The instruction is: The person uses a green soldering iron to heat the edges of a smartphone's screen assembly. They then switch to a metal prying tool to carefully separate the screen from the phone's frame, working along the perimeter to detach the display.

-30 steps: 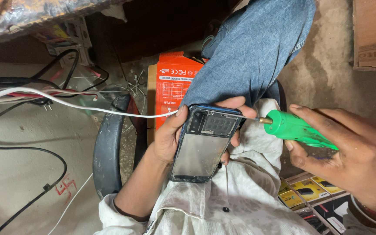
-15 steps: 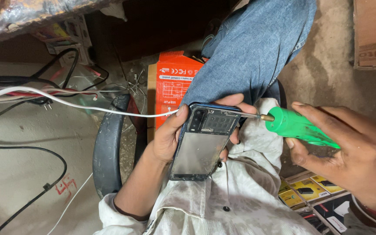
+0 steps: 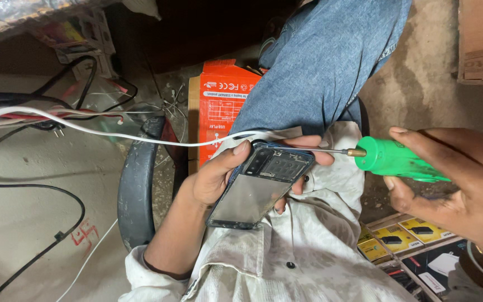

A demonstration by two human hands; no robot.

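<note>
My left hand [image 3: 213, 176] grips an opened smartphone [image 3: 261, 184] with its back cover off, held over my lap. The phone's inner frame and metal plate face up. My right hand [image 3: 459, 179] holds a green-handled screwdriver [image 3: 398, 161]. Its thin metal shaft [image 3: 322, 150] runs left to the phone's upper right edge, beside my left fingertips.
An orange cardboard box [image 3: 219, 109] stands behind the phone, next to my denim-clad leg [image 3: 325, 61]. A white cable [image 3: 85, 127] and black cables [image 3: 40, 196] cross the grey surface at left. A dark stool rim [image 3: 135, 190] sits under my forearm. Small yellow boxes [image 3: 398, 237] lie at lower right.
The screwdriver has moved a little right, so more of its bare shaft shows, with the tip still at the phone's upper right edge. My left hand keeps the phone in place.
</note>
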